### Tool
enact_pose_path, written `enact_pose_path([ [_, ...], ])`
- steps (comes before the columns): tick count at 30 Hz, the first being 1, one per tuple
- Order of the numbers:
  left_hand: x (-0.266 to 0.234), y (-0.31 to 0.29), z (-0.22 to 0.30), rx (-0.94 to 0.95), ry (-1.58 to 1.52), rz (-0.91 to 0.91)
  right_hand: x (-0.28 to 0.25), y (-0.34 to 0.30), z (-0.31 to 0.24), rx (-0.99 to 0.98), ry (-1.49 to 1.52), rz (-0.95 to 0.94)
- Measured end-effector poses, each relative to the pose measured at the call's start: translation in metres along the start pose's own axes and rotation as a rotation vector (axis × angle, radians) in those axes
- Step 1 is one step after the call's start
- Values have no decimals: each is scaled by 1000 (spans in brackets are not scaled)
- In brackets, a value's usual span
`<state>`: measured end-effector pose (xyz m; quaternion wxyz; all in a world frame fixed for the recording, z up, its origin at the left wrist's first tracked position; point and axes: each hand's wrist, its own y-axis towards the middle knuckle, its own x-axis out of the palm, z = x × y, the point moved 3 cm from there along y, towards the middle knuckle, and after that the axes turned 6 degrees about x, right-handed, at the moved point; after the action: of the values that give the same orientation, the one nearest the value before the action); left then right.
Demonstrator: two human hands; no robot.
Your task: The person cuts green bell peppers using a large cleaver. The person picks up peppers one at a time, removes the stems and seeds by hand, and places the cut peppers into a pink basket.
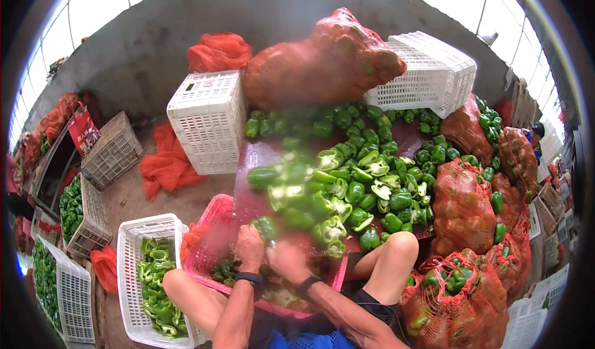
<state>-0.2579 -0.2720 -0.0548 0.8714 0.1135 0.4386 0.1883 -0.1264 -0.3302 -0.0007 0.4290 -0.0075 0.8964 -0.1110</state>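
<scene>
Over a pink crate (209,220) set between the knees, a green pepper (264,227) is held by the left hand (249,245), its fingers curled against the side. The right hand (289,260) is closed up just beside it, blurred; whether anything is pinched by its fingers cannot be told. At left, cut pepper pieces (158,281) are held in a white crate (126,274). Beyond the hands, the desk (250,194) is heaped with halved peppers (331,228) and whole ones, flanked at right by filled mesh sacks (462,209). Farther off, a bulging red sack (297,70) is backed by a grey wall (149,30).
</scene>
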Motion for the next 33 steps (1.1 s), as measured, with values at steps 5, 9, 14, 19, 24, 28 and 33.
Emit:
enact_pose_path([
  [5, 7, 5, -16, 43, -15, 17, 30, 0, 18, -20, 33, 82],
  [9, 6, 8, -12, -12, 13, -70, 8, 9, 30, -87, -37, 23],
  [14, 1, 12, 14, 66, -48, -92, -22, 15, 54, -217, -156, 153],
  [19, 5, 9, 52, 62, -12, -334, -47, 29, 74, -304, -125, 275],
  [24, 12, 6, 61, 157, 111, -445, -114, 40, 81, -569, -181, 507],
  [28, 10, 14, 34, -50, -227, -419, -161, 64, 85, -204, 304, 555],
  [33, 0, -2, 31, -652, -1563, -427, -181, 93, 129, -35, -112, 736],
])
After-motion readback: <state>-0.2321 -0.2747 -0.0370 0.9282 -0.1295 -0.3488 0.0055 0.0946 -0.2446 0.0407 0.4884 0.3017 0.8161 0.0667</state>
